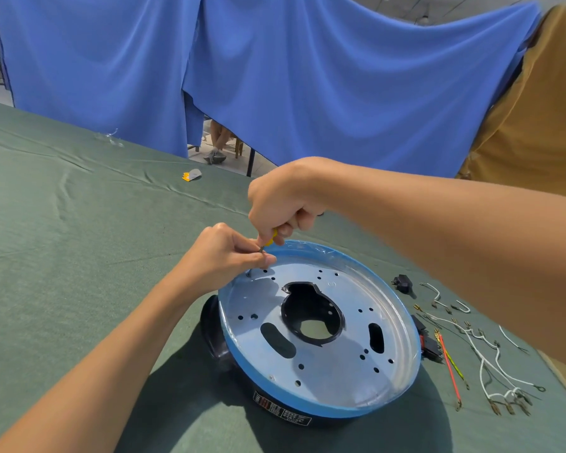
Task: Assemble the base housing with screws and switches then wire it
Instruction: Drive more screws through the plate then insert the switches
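Observation:
The round base housing (pixel 340 328) lies on the green cloth, a silver perforated plate inside a blue rim over a black body. My right hand (pixel 281 204) is shut on a yellow-handled screwdriver (pixel 270 240) held upright over the plate's far left edge. My left hand (pixel 226 256) pinches the screwdriver's metal shaft near the tip, just above a hole by the rim. Whether a screw sits at the tip is hidden by my fingers. White wires with terminals (pixel 490 364) and a red wire (pixel 450 371) lie to the right of the housing.
A black switch part (pixel 402 283) and another black and red part (pixel 427 341) sit beside the housing's right rim. A small yellow and grey packet (pixel 192 174) lies farther back. Blue drapes hang behind the table; its far edge runs diagonally.

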{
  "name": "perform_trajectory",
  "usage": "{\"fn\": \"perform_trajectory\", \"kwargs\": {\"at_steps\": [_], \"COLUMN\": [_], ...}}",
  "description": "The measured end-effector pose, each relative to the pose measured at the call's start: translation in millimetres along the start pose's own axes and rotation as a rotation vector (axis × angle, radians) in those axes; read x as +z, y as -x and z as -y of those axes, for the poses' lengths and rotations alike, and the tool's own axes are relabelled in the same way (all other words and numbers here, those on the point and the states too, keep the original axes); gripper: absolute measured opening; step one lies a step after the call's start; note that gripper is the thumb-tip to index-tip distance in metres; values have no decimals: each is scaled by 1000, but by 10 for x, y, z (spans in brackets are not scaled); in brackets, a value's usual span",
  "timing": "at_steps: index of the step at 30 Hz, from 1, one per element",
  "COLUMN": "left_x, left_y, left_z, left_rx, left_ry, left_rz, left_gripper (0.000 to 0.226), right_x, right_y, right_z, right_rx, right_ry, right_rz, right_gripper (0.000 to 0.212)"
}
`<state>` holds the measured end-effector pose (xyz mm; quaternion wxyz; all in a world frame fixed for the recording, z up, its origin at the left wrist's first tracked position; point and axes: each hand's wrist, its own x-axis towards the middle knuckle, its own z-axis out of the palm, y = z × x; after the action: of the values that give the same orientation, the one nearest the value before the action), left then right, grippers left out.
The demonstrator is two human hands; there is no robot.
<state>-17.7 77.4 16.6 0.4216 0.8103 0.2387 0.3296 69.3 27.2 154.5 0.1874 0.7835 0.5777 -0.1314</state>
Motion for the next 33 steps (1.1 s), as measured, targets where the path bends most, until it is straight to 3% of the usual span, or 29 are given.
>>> {"fn": "perform_trajectory", "kwargs": {"at_steps": [5,11,13,17,19,21,22,27,33], "left_x": [5,7,-2,-7,-12,-16,-19,-32,-14], "left_y": [-6,-42,-44,-37,-34,-30,-34,-45,-35], "left_z": [26,45,47,35,40,38,44,47,29], "left_rx": [18,14,-2,-14,-8,-1,0,11,16], "left_ry": [-33,-106,-119,-133,-115,-122,-126,-143,-166], "left_rz": [12,38,44,39,30,31,32,60,97], "left_gripper": [5,7,8,6,6,6,7,13,15], "right_x": [-33,-21,10,52,41,30,32,53,32], "right_y": [-41,-19,3,71,132,173,174,127,-4], "right_z": [27,-52,-38,-71,-96,-106,-113,-77,-78], "right_rx": [156,123,62,-127,-243,-344,-378,-433,-245], "right_ry": [-187,-285,-219,237,402,493,517,511,336], "right_rz": [141,144,89,-151,-295,-312,-307,-313,-204], "right_gripper": [30,28,27,29,21,11,8,41,33]}}
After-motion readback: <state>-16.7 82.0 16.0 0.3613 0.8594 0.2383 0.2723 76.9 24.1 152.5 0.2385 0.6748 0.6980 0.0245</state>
